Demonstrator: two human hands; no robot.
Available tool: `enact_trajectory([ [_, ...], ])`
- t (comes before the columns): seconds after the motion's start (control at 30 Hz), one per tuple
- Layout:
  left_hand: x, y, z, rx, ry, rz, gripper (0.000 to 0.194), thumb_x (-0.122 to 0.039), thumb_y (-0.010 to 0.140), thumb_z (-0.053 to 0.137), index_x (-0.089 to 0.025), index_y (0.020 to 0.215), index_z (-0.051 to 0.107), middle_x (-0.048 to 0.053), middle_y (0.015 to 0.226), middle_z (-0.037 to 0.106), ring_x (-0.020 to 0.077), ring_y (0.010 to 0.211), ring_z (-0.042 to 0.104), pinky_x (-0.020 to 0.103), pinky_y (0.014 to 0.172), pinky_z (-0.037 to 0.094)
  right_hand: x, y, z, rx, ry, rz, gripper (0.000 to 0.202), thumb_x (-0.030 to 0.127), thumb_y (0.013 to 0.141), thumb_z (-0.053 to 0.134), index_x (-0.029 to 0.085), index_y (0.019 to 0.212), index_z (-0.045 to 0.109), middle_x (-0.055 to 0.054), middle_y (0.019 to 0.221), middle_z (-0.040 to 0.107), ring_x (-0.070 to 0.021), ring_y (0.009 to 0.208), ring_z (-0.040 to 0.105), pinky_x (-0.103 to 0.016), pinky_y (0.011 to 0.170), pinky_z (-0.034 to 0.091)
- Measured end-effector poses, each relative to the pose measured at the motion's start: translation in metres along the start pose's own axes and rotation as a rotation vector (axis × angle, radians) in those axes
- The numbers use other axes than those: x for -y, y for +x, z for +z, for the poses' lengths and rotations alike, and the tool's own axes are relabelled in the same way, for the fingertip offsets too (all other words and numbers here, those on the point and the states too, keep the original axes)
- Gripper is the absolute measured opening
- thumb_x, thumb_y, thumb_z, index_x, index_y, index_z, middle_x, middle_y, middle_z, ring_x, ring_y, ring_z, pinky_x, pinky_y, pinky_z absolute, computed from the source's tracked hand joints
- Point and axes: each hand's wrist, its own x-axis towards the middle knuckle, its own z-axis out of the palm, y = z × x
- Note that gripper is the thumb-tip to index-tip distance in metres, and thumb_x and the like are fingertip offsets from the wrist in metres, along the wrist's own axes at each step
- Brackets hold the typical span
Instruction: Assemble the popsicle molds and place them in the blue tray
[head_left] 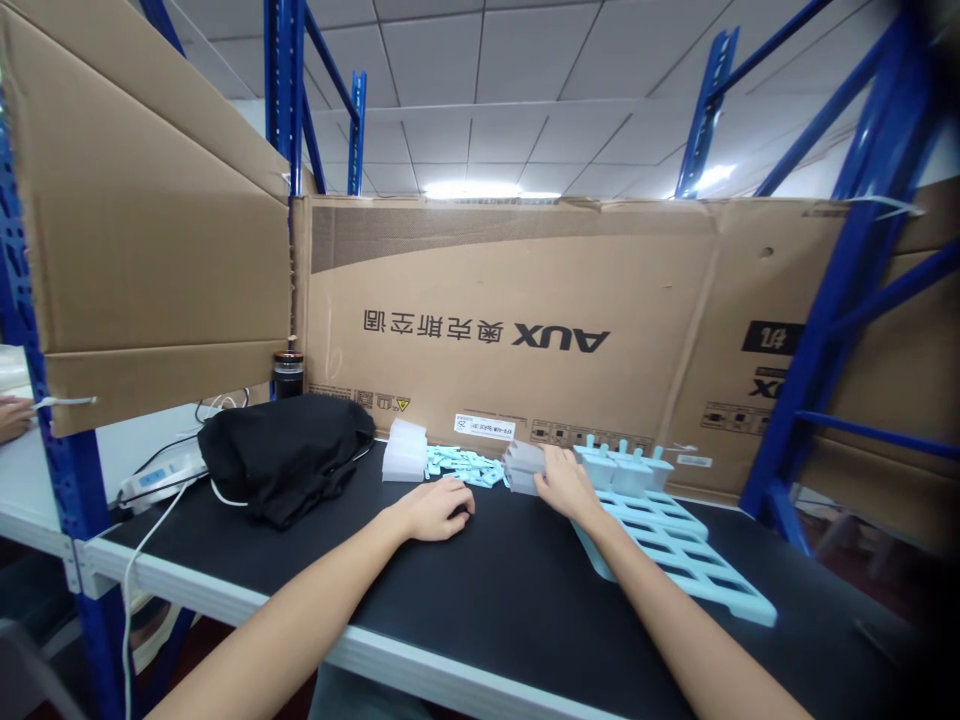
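Near the middle of the black tabletop rests my left hand (436,508), its fingers loosely bent and the thumb apart, with nothing visible in it. Just beyond it lies a pile of light blue popsicle sticks (465,466). My right hand (568,482) grips the right side of a stack of translucent popsicle mould cups (523,466). Another stack of translucent cups (405,452) stands left of the pile. To the right is a light blue mould rack (679,535) with rows of slots. Several cups with blue sticks (628,470) stand in its far end.
A black cloth bundle (289,450) lies on the left, beside a white power strip (166,475) and cables. A dark jar (288,375) stands behind it. Cardboard panels (480,280) wall the back and left. A blue metal post (832,290) rises at the right.
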Motion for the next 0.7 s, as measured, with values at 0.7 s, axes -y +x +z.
enact_trajectory([
  [0.7, 0.007, 0.002, 0.010, -0.107, 0.153, -0.164, 0.024, -0.034, 0.086, 0.048, -0.022, 0.103, 0.059, 0.007, 0.112, 0.059, 0.0264, 0.110, 0.048, 0.040, 0.094, 0.039, 0.016, 0.034, -0.021, -0.066, -0.150, -0.122, 0.019, 0.024, 0.083, 0.047, 0.016, 0.100, 0.047, -0.015, 0.105, 0.053, -0.0260, 0.102, 0.046, -0.031, 0.077, 0.038],
])
